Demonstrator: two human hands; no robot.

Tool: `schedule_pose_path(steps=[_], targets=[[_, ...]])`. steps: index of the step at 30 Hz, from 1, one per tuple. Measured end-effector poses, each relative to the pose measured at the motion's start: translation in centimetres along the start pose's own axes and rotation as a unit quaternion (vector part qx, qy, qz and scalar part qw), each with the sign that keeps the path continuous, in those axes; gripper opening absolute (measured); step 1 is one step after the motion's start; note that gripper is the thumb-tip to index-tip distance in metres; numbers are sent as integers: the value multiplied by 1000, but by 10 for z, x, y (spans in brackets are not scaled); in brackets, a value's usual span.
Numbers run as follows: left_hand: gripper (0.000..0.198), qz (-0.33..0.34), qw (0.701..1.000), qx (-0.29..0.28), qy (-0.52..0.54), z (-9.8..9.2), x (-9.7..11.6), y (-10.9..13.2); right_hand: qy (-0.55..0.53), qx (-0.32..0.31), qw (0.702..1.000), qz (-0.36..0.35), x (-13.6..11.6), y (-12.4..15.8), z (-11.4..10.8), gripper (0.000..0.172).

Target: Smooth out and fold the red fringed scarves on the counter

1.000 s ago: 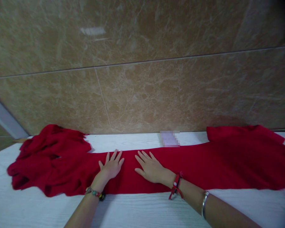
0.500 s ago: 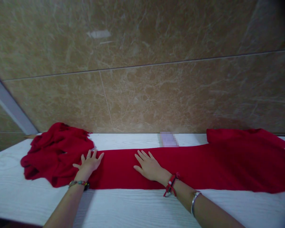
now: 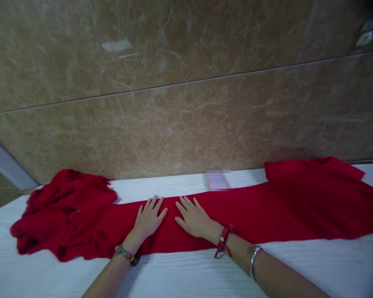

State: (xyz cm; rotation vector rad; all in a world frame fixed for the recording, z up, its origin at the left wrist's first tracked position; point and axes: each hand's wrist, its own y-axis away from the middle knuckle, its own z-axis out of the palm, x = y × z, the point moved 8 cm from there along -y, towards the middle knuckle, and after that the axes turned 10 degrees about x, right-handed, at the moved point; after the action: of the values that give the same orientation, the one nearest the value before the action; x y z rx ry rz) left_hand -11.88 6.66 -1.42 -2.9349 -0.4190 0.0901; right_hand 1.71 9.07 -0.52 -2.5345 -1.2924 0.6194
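Note:
A long red scarf stretches across the table, flat in the middle. Its left end lies bunched in a crumpled heap, with fringe at the heap's upper right. At the far right the cloth spreads wider, with a flap against the wall. My left hand rests on the flat stretch, fingers extended and apart. Beside it, a short gap to the right, my right hand also lies palm down on the scarf with its fingers spread. Neither hand grips anything.
The white wood-grain table meets a brown marbled tile wall. A blurred-out pale purple item sits behind the scarf near the wall. A grey trim strip slants down at the left.
My left hand has slid right along the scarf, from beside the bunched heap to close by my right hand. The right hand stays on about the same spot. The view has tilted slightly.

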Motion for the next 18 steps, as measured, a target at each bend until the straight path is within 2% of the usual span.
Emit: schedule_pose_path(steps=[5,9,14,18], targets=[[54,-8,1000,-2,10,1,-4,-1,2,44,999,-2,-2,-3,-9,61],[55,-5,1000,-2,10,0,-2,-1,-4,-12,1000,-19,-3,4,-4,61],[54,3,1000,14,10,-1,-3,-2,-3,-72,995,-73,7,40,-20,56],[55,7,999,22,24,3,-5,-5,10,-118,991,-64,36,83,-46,52]])
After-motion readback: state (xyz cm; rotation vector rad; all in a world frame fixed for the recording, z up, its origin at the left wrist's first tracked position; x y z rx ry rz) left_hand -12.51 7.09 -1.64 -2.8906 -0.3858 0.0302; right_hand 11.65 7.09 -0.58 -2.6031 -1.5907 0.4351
